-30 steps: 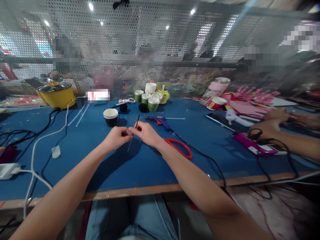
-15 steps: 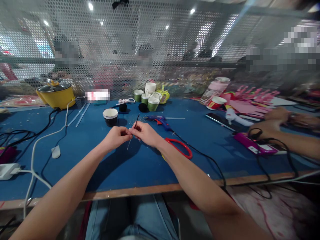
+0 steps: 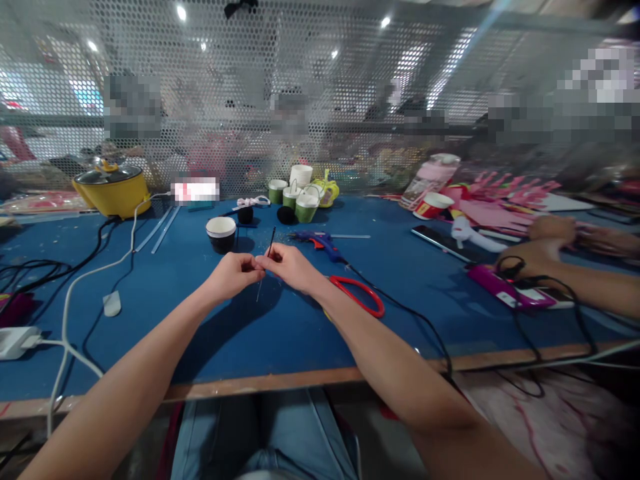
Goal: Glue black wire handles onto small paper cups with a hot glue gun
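My left hand (image 3: 234, 274) and my right hand (image 3: 289, 265) meet above the blue table (image 3: 280, 327), fingertips pinched together. Between them they hold a thin dark stick (image 3: 271, 243) that pokes up and away from the fingers, with a thin pale end hanging below the hands. A blue glue gun (image 3: 318, 243) lies just beyond my right hand. Red-handled scissors (image 3: 361, 295) lie beside my right wrist. A black cup with a white rim (image 3: 221, 233) stands behind my left hand.
Several green paper cups (image 3: 295, 193) stand at the back by the mesh screen, and a yellow cooking pot (image 3: 111, 187) at the back left. Cables (image 3: 75, 287) run across the left side. Another person's arms (image 3: 570, 263) rest at the right among pink paper pieces (image 3: 500, 200) and a phone (image 3: 437, 240).
The thin stick has tilted slightly between my fingers; both hands stay nearly in place. The other person's hands at the right shift a little.
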Available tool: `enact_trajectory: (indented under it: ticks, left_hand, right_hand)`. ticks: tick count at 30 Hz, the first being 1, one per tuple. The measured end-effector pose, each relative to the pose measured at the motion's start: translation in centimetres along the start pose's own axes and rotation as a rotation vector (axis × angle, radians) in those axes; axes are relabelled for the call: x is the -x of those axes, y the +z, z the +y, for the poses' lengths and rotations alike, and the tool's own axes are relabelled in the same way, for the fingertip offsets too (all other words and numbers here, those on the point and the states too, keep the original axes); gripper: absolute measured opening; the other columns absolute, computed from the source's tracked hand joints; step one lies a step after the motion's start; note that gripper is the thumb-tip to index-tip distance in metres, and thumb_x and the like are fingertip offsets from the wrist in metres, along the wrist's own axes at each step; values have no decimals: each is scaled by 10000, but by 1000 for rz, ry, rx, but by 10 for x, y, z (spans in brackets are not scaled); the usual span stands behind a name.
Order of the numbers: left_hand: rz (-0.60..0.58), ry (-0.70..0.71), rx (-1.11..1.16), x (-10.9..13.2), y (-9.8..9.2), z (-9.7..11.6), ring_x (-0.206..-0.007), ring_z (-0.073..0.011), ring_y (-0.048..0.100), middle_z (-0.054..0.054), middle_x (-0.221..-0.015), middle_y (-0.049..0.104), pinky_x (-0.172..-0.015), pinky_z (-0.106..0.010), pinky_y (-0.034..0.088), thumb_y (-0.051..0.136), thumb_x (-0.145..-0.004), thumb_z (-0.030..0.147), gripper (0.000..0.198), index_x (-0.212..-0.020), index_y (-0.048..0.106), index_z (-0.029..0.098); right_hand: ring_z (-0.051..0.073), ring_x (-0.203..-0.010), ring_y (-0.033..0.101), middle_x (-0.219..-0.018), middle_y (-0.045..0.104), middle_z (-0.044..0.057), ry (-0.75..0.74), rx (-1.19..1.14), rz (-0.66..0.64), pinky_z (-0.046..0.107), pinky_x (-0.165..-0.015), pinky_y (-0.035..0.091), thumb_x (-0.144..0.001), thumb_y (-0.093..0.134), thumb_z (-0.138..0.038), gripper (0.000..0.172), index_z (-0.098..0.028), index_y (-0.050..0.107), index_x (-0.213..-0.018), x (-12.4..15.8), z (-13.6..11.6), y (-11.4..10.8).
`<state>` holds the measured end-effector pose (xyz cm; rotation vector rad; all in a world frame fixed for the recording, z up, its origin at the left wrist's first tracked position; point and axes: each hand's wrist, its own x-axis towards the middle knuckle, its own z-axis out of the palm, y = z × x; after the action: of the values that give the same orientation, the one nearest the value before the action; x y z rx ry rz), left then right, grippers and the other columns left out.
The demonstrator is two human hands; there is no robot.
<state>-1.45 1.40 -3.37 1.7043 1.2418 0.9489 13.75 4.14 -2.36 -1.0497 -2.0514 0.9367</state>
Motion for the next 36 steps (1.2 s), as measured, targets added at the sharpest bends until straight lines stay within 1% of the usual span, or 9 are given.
enact_trajectory:
  ticks: [2, 4, 7, 11, 16, 19, 23, 29, 36]
  left_hand:
    - [3, 0, 12, 0, 0, 1, -489, -69, 365, 38, -509, 464, -479, -208, 274, 568, -635, 279, 157, -604, 564, 125]
    - [9, -1, 20, 0, -1, 0, -480, -66, 351, 43, -496, 447, -474, -208, 264, 569, -633, 279, 158, -586, 551, 129]
    - [14, -3, 24, -1, 0, -1, -478, -65, 348, 42, -501, 454, -478, -211, 263, 574, -622, 282, 159, -591, 554, 128]
    - [5, -11, 39, -2, -1, 0, -514, -80, 403, 19, -570, 522, -507, -219, 300, 575, -605, 270, 165, -663, 597, 117]
    - [-8, 4, -36, -2, -4, 1, -510, -84, 412, 14, -571, 534, -507, -221, 306, 539, -633, 264, 161, -669, 600, 120]
    - [-3, 39, -101, -2, -4, 1, -488, -82, 397, 20, -539, 516, -489, -218, 297, 518, -642, 261, 150, -636, 585, 127]
    - [13, 37, -127, -1, -4, 2, -468, -78, 395, 25, -517, 507, -473, -212, 292, 509, -635, 242, 127, -607, 568, 133]
    - [31, 36, -118, 0, -2, 4, -467, -76, 386, 26, -502, 496, -466, -209, 291, 514, -645, 263, 154, -589, 560, 127]
    - [44, 27, -81, 0, 1, 3, -467, -72, 383, 28, -502, 490, -460, -205, 286, 526, -639, 255, 143, -581, 556, 128]
  right_hand:
    - [83, -517, 421, -629, 509, -18, -16, -108, -65, 215, -480, 327, -761, 500, -413, 255, -159, 487, -742, 2, -2, 0]
    - [78, -486, 413, -609, 503, -24, -10, -144, -77, 213, -465, 324, -777, 481, -392, 235, -160, 480, -744, 3, -3, -1]
    - [74, -457, 379, -532, 457, -41, 4, -62, -24, 214, -456, 295, -769, 493, -393, 250, -155, 492, -693, 2, -3, -2]
    - [81, -489, 375, -519, 447, -40, -8, 45, 40, 218, -482, 288, -767, 495, -382, 253, -148, 505, -669, 0, -1, -2]
    - [86, -524, 389, -563, 476, -25, -13, 80, 46, 222, -511, 303, -764, 493, -368, 248, -140, 528, -672, 0, 0, -2]
    - [88, -530, 391, -574, 482, -21, -15, 89, 46, 224, -512, 305, -757, 497, -392, 268, -141, 532, -669, -1, 0, -2]
    - [87, -522, 388, -572, 483, -20, 0, 121, 53, 224, -504, 298, -749, 500, -439, 311, -143, 528, -657, -1, 0, -1]
    - [85, -509, 375, -547, 460, -25, 16, 158, 88, 223, -490, 283, -724, 511, -505, 370, -155, 478, -608, -1, 1, -1]
    - [85, -500, 366, -513, 440, -31, 39, 206, 146, 227, -484, 272, -708, 522, -513, 392, -172, 412, -547, -2, 2, 1]
